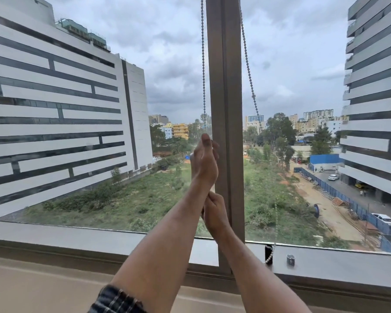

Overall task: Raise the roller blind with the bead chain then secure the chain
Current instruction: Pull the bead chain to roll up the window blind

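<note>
At the window mullion (226, 109), the left hand (204, 161) and right hand (215, 213) both grip the bead chain (203, 64), mid-pull; next, probably hooking it onto the sill clip (268, 254).

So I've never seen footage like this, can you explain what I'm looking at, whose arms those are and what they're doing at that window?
This is one picture from a camera worn on a person's head, looking forward and down at their own bare arms. They stand at a big window. The left hand is raised on the bead chain left of the window post; the right hand sits lower, closed by the post. A second chain hangs right of the post. On the sill are a small dark chain holder and a metal clip.
</note>
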`<state>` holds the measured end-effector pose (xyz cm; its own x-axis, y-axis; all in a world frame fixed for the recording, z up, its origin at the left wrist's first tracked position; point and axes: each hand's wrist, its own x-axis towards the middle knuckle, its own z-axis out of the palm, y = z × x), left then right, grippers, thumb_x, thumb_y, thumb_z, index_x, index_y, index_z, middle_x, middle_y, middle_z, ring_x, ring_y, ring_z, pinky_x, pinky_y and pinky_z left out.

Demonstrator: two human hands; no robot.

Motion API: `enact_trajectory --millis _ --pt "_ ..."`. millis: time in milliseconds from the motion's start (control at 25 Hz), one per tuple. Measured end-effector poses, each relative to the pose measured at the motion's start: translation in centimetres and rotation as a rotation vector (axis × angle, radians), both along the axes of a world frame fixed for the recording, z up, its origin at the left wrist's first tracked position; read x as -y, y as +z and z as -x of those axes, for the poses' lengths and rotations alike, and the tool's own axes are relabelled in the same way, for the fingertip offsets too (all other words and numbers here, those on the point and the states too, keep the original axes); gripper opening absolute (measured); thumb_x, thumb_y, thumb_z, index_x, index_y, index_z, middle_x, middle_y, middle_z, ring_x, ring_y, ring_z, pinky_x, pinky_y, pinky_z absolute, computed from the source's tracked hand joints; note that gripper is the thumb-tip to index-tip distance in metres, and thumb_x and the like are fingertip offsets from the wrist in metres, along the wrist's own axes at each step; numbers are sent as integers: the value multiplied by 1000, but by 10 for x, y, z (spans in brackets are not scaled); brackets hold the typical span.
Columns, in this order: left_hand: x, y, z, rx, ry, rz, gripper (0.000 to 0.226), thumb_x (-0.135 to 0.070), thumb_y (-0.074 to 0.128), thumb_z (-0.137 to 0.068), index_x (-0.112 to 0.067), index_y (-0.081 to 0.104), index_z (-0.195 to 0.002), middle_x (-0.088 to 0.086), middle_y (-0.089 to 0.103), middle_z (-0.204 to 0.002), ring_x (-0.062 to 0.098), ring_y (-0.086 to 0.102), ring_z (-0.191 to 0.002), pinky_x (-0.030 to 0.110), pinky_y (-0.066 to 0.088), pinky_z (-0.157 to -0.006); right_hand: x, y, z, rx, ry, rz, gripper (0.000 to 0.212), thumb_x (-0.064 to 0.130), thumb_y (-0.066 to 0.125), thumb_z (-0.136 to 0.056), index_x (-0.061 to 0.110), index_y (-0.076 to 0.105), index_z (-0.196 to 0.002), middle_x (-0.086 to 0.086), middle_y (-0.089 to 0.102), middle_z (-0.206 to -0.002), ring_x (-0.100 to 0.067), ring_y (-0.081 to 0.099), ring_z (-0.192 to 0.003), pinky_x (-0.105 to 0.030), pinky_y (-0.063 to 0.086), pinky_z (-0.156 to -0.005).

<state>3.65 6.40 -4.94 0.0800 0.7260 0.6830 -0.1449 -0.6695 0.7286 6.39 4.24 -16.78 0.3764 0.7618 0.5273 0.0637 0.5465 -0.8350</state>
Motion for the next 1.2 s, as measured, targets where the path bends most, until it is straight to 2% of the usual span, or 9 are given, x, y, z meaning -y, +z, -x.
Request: enact_trajectory --millis 160,360,480,640,760,880,960,1040,1200 --pt "14 -4 -16 -27 61 30 73 -71 15 -98 -22 39 -50 -12 40 -39 4 35 -35 28 27 -53 5 -9 -8 81 49 70 36 10 49 -76 21 34 -45 2 27 -47 -13 21 -48 -35 13 -54" --pt "20 -9 -19 -6 98 -72 70 -59 29 -104 -20 28 -45 -8 28 -36 11 25 -36 30 23 -50 1 11 -35 242 87 66 25 -2 54 -96 -16 51 -76 -10 45 -68 -16 37 -66 -36 29 -62" --pt "15 -16 -17 -12 143 -67 71 -62 29 -101 -18 32 -45 -8 28 -38 13 27 -38 30 23 -49 11 37 -50 190 74 9 14 6 59 -87 11 72 -90 5 69 -73 -7 59 -70 -25 48 -59" --pt "1 -51 -8 -101 124 75 69 -64 31 -98 -25 62 -50 -10 56 -47 12 54 -48 27 35 -49 13 82 -61 -92 37 -44 26 1 53 -96 11 74 -106 -7 76 -86 -22 70 -79 -27 54 -66" --pt "7 -86 -8 -178 148 115 73 -63 28 -99 -14 48 -49 -8 46 -44 12 41 -40 29 25 -44 9 118 -45 -74 148 -78 34 29 44 -110 9 71 -115 -4 75 -78 -19 71 -67 -27 53 -58" --pt "17 -116 -16 -215 108 155 64 -43 35 -105 -16 42 -48 -8 40 -42 11 33 -41 31 24 -48 2 127 -24 6 38 -52 48 45 41 -110 15 73 -90 5 54 -60 -7 46 -43 -22 35 -43" --pt "17 -125 -18 -227 45 185 52 -28 44 -97 -18 45 -46 -9 39 -40 11 33 -44 35 27 -51 -1 119 -18 5 -131 -124 51 47 44 -108 23 57 -65 12 40 -53 -6 32 -43 -25 26 -47" --pt "15 -127 -15 -291 9 170 46 -31 45 -93 -19 46 -49 -9 41 -43 13 35 -48 36 28 -52 0 110 -17 10 -194 -236 51 44 46 -107 27 43 -59 13 33 -52 -10 27 -49 -30 21 -51" --pt "5 -118 -2 -248 93 110 63 -50 25 -100 -11 54 -59 3 58 -57 14 47 -54 37 35 -55 4 107 -26 -22 -214 -289 50 43 51 -104 22 43 -59 -1 29 -56 -19 23 -54 -43 17 -51"
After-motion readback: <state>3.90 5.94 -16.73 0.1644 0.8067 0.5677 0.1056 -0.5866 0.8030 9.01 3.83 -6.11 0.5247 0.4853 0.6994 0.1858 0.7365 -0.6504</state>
